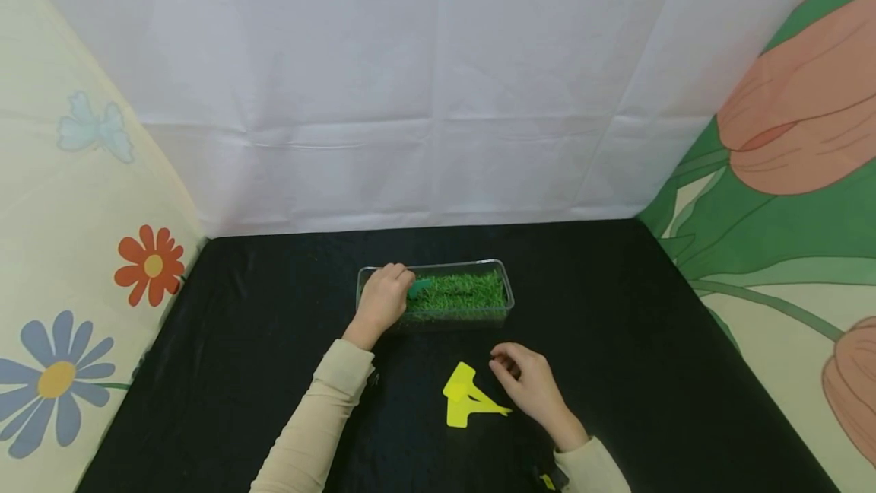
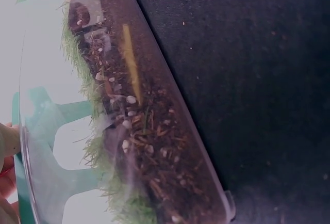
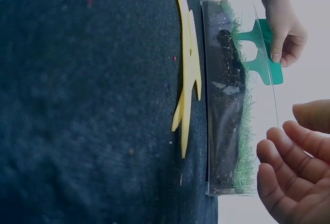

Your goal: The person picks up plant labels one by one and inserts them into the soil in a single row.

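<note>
My left hand (image 1: 385, 299) is over the left end of a clear plastic planter (image 3: 206, 105) of grass and dark soil. Its thumb and fingers pinch a green T-shaped plant label (image 3: 277, 73). A second green plant label (image 3: 262, 31) stands beside it, stem down in the grass (image 1: 472, 289). Only fingertips of that hand show in the left wrist view. My right hand (image 1: 530, 385) is loosely curled, holding nothing, above the black cloth. Just left of it lie overlapping yellow plant labels (image 1: 460, 415), flat in front of the planter.
Black cloth (image 1: 274, 371) covers the table. A white sheet (image 1: 438, 97) hangs behind, with flower-printed cloths (image 1: 61, 211) at both sides. In the left wrist view a yellow streak (image 2: 131, 64) shows on the planter's wall; whether it is a reflection is unclear.
</note>
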The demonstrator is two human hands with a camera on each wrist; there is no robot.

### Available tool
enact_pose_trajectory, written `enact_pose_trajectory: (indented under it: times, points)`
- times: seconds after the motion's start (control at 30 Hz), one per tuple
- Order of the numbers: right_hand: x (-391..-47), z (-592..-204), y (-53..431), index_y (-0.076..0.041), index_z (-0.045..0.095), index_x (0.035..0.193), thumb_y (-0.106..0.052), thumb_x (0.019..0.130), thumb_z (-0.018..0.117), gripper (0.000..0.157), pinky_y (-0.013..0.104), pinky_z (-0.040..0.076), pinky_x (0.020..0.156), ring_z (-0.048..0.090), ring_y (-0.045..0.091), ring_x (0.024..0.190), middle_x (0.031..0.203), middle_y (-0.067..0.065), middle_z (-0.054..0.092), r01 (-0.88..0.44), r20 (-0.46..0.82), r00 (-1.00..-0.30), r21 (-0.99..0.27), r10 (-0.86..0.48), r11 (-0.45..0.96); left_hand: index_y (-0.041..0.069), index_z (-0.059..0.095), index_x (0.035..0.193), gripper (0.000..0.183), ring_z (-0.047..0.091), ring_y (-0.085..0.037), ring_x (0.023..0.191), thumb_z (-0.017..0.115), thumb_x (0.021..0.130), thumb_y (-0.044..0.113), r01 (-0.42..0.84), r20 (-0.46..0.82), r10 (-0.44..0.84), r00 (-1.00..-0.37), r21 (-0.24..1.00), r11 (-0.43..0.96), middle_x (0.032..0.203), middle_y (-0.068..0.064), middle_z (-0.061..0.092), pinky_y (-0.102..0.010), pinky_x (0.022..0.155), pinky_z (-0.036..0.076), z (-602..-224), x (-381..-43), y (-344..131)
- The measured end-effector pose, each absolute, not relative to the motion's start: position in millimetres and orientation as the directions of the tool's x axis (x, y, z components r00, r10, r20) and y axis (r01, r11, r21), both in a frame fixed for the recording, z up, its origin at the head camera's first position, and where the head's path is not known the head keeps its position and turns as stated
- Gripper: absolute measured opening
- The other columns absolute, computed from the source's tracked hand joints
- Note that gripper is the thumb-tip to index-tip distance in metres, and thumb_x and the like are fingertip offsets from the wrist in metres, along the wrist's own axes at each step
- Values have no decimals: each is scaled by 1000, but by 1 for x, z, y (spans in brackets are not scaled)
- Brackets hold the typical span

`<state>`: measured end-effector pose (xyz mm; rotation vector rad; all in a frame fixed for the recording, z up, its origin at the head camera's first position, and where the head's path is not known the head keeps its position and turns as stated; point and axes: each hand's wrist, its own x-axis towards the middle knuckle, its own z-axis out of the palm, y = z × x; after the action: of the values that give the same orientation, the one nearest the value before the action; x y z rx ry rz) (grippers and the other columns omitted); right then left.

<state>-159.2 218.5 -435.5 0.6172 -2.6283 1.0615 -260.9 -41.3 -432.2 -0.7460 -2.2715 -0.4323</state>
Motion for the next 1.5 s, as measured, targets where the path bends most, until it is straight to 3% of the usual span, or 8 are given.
enact_pose_trajectory:
  times: [0.57,0.93,1.3,1.5]
  points:
    - [-160,-434,219,-3,64,85,6,75,68,13,20,46,52,52,2,63,75,-7,58,-501,401,-863,-594,-308,630,4,64,83,2,51,-19,64,64,83,2,618,661,391,-641,142,774,74,-5,55,-28,56,42,-428,-261,-45]
    - [-159,-432,218,-2,64,85,6,76,68,13,20,46,52,52,3,63,75,-5,58,-506,405,-859,-586,-312,633,3,62,108,29,56,-23,80,67,80,5,597,624,375,-686,187,781,91,-9,61,-33,69,47,-419,-255,-48]
    - [-158,-433,219,-2,64,85,6,75,68,13,20,46,52,53,3,63,75,-5,58,-512,412,-856,-587,-313,627,4,59,113,34,56,-24,87,68,81,10,576,639,327,-696,226,786,99,-10,60,-37,71,47,-406,-239,-55]
    - [-157,-431,219,-2,64,85,5,76,68,13,21,46,53,52,3,63,75,-5,58,-502,401,-862,-593,-310,630,3,60,111,33,56,-24,87,69,80,9,587,674,305,-672,234,775,98,-11,60,-37,76,47,-402,-230,-59]
